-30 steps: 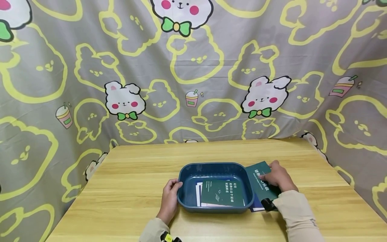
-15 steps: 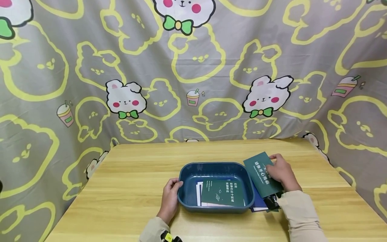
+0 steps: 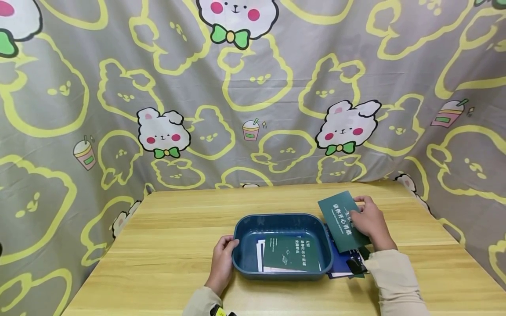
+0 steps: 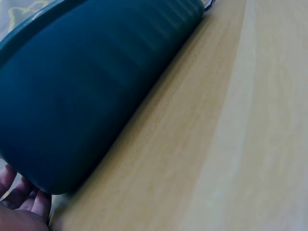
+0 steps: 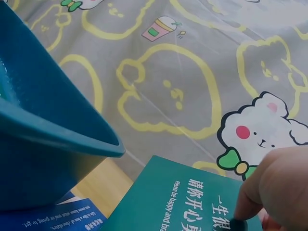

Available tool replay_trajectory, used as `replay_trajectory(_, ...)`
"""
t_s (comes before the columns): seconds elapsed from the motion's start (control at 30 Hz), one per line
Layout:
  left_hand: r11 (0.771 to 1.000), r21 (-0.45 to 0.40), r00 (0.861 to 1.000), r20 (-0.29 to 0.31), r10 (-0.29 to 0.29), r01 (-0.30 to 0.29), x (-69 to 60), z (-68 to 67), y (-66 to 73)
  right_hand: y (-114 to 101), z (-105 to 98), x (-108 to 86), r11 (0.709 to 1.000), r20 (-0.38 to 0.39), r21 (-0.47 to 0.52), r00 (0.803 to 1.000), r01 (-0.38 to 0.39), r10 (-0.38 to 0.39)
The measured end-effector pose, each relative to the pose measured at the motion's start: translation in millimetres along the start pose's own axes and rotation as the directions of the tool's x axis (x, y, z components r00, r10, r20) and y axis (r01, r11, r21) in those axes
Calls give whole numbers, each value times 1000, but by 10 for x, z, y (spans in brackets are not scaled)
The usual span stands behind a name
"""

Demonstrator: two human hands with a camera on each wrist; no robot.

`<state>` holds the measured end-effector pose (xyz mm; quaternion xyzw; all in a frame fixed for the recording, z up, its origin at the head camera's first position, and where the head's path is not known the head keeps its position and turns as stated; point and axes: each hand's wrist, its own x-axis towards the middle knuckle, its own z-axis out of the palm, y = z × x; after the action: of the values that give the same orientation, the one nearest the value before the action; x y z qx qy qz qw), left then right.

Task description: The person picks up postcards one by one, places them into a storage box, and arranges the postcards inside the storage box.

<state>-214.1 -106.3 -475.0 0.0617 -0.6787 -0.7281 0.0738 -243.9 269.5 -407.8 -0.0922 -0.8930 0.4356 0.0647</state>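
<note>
In the head view, a dark-blue rectangular plastic basin with rounded corners (image 3: 282, 276) is standing on a light wood-grain table (image 3: 166, 245). The left hand (image 3: 221, 265) is gripping the basin's left end, its thumb at the rim. The right hand (image 3: 371, 223) is pinching a dark-green paper card with white lettering (image 3: 335, 221), holding it raised beside the basin's right end, above some dark-blue paper cards (image 3: 341, 262) that are lying on the table. Inside the basin, a green card with a planet drawing (image 3: 290, 253) is lying over white-edged cards (image 3: 259, 254). The work is apparently partway along: several cards are already lying inside, while the pinched one and the blue ones are remaining outside.

In the left wrist view, fingertips are touching the basin's outer wall at a lower corner.

In the right wrist view, thumb and fingers are closing narrowly on the lettered card's edge; blue card corners are lying below the basin's rim.
</note>
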Motion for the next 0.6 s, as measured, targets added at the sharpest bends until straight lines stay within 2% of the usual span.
replay_trajectory(0.6, 1000, 14, 1000, 12, -5, 4, -3, -8, 2, -77, -37, -29, 1000, -20, 23, 1000, -3, 4)
